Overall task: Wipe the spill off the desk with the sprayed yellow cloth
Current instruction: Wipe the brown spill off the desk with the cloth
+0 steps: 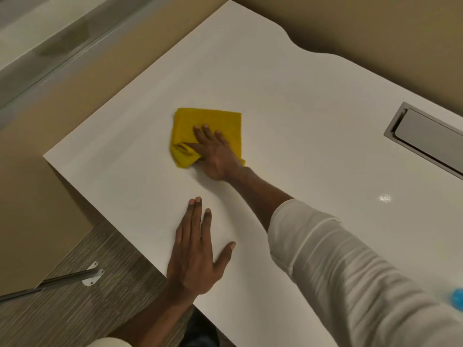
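Observation:
A folded yellow cloth (200, 123) lies flat on the white desk (288, 116), left of its middle. My right hand (215, 154) presses down on the cloth's near half, fingers spread over it and thumb pinning a bunched fold at its left corner. My left hand (195, 254) rests palm down on the bare desk nearer to me, fingers apart, holding nothing. No spill shows on the surface around the cloth.
A grey metal cable hatch (426, 139) is set into the desk at the right. A blue item (457, 299) peeks in at the right edge. Beige partition walls (375, 28) border the desk's far side. A wood-grain floor with a metal bracket (94, 274) lies lower left.

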The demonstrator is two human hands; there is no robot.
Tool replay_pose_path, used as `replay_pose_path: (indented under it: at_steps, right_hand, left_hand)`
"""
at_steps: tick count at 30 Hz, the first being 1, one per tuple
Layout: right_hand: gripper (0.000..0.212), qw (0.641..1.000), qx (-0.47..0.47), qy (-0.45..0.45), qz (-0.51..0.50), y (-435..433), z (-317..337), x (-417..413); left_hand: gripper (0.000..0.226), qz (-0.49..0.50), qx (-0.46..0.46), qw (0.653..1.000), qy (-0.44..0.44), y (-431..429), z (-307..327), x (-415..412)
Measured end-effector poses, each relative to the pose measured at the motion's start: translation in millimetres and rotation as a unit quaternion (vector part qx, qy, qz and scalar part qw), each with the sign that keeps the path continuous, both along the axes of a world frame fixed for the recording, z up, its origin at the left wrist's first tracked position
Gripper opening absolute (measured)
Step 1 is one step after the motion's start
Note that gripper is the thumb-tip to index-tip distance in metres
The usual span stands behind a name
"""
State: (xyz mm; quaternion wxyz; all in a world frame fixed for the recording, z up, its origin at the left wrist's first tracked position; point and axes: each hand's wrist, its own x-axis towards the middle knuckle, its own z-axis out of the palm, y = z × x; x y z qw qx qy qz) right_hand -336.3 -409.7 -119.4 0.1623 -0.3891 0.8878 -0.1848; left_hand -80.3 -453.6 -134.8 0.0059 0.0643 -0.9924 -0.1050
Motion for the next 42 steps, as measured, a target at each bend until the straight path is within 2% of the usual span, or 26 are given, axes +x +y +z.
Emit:
replay_pose_path:
  at_steps: [4, 8, 13, 20, 24, 28, 31, 37, 42]
  right_hand:
    - [0.056, 0.999, -0.027, -0.005, 0.035, 20, 1, 17]
    - [0.058, 0.999, -0.044, 0.001, 0.005, 65, -4, 27]
    - [0.066, 0.990, -0.051, -0.001, -0.129, 157, -5, 17]
    - [0.079, 0.938, -0.040, 0.009, -0.344, 302, -3, 36]
    - [0.084, 0.906, -0.024, 0.016, -0.423, 326, -4, 69]
    - [0.086, 0.885, -0.015, 0.025, -0.464, 303, -4, 83]
    - [0.083, 0.898, -0.014, 0.025, -0.439, 260, -3, 84]
    - [0.070, 0.967, -0.008, 0.025, -0.254, 143, -7, 93]
    - [0.068, 0.991, -0.013, 0.024, -0.134, 113, -4, 123]
  left_hand:
    - [0.094, 0.000, 0.004, 1.000, 0.002, 0, 0, 0]
    - [0.092, -0.008, 0.002, 1.000, 0.011, 0, 1, 0]
    - [0.093, -0.009, -0.002, 1.000, -0.001, -2, 1, 0]
    - [0.095, -0.007, 0.001, 1.000, -0.012, -2, 1, 0]
    - [0.095, -0.006, -0.001, 1.000, -0.009, -3, 1, 1]
    - [0.096, -0.006, -0.002, 1.000, -0.014, -2, 1, 1]
    - [0.096, -0.007, -0.008, 1.000, -0.015, -1, 2, 1]
    - [0.096, -0.006, 0.001, 1.000, -0.005, 0, 2, 2]
    - [0.097, -0.008, 0.017, 1.000, 0.012, -1, 1, 1]
